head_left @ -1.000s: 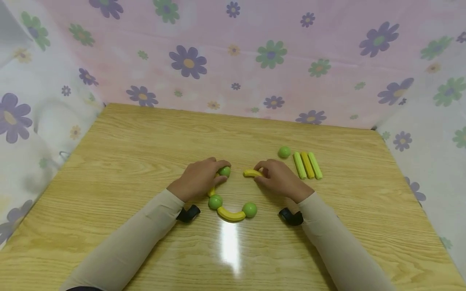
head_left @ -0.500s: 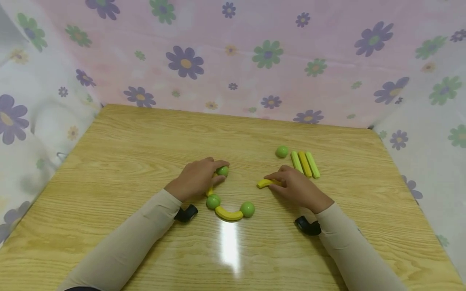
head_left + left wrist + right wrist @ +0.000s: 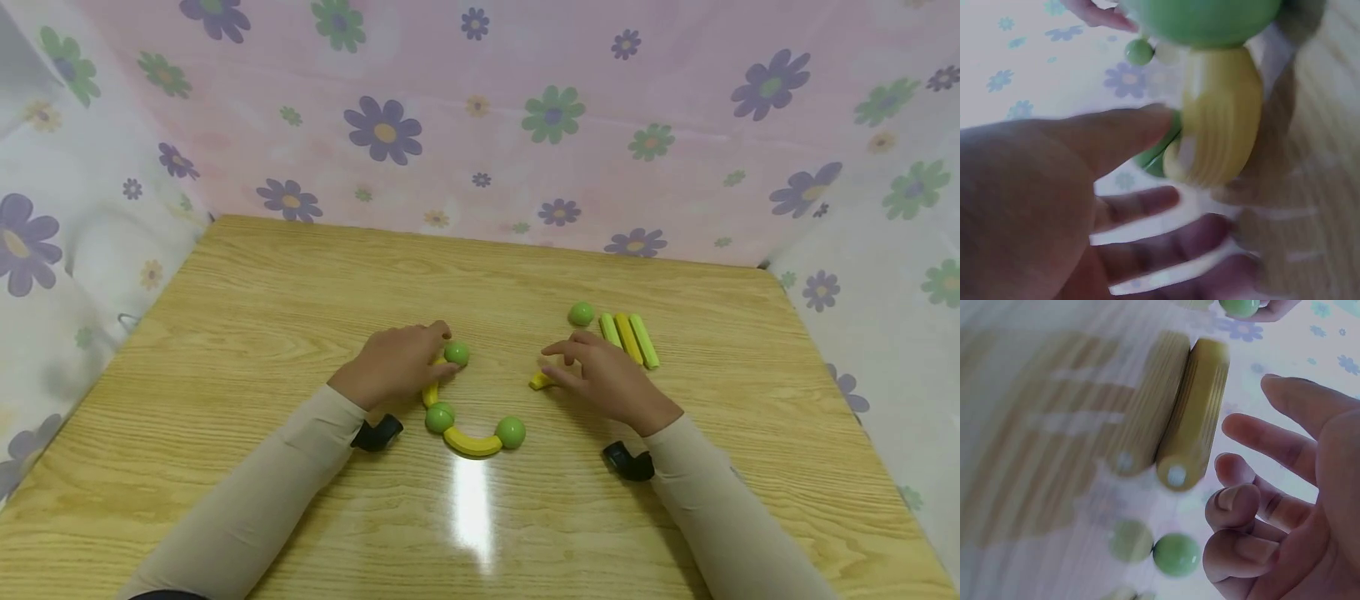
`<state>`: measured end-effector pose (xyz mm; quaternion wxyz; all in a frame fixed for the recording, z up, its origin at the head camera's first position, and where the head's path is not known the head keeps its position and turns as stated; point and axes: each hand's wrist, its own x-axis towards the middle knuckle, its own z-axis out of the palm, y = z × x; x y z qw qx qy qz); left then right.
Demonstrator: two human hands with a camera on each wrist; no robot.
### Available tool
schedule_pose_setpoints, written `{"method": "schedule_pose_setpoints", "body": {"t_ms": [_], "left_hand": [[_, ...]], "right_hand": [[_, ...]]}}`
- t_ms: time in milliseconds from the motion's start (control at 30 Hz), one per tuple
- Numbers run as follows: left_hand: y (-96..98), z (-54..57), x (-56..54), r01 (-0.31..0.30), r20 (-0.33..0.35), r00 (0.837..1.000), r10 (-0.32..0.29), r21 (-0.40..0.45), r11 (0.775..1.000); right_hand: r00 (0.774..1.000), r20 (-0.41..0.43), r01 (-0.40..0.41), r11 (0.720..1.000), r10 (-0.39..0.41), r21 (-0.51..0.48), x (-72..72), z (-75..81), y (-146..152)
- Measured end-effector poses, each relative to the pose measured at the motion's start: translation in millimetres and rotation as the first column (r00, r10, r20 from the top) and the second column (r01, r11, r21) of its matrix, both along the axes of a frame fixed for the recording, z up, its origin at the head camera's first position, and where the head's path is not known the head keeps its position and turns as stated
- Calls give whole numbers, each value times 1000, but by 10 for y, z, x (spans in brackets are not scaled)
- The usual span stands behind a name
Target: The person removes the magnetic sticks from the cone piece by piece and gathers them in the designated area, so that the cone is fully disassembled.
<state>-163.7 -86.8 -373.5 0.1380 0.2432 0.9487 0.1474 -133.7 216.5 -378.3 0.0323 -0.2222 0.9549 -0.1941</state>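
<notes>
In the head view my left hand (image 3: 393,360) hovers beside a green ball (image 3: 457,353) and a curved yellow piece (image 3: 431,393), its fingers parted from them. The left wrist view shows that yellow piece (image 3: 1219,125) standing against a nearer green ball (image 3: 1204,19), the thumb overlapping its edge. This chain runs on through the lower green ball (image 3: 439,417) and a second curved yellow piece (image 3: 472,442) to another green ball (image 3: 512,432). My right hand (image 3: 609,379) is over a separate yellow piece (image 3: 539,381), mostly hidden from above; in the right wrist view its fingers are spread apart from this piece (image 3: 1194,412).
Behind the right hand lie a loose green ball (image 3: 581,314) and three straight sticks, a yellow one (image 3: 628,337) between two light green ones. The wooden table (image 3: 337,267) meets a flowered cloth (image 3: 465,133) at the back and sides.
My right hand carried the yellow piece rightward and a little nearer, then let go of it. The left fingers have lifted off the green ball and moved slightly left.
</notes>
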Motion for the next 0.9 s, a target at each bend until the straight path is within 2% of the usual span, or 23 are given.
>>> {"method": "schedule_pose_setpoints", "body": {"t_ms": [167, 333, 633, 900], "left_hand": [[-39, 38, -23, -10, 71, 997, 15, -77, 997], [-55, 52, -17, 28, 110, 994, -20, -68, 997], [-16, 16, -12, 79, 87, 993, -78, -5, 997], [18, -2, -9, 93, 66, 993, -94, 23, 995]], "right_hand": [[999, -18, -42, 999, 42, 19, -48, 10, -176], [997, 2, -75, 997, 75, 2, -91, 32, -373], [989, -2, -146, 989, 146, -1, -176, 5, -610], [987, 55, -149, 989, 149, 0, -222, -13, -722]]}}
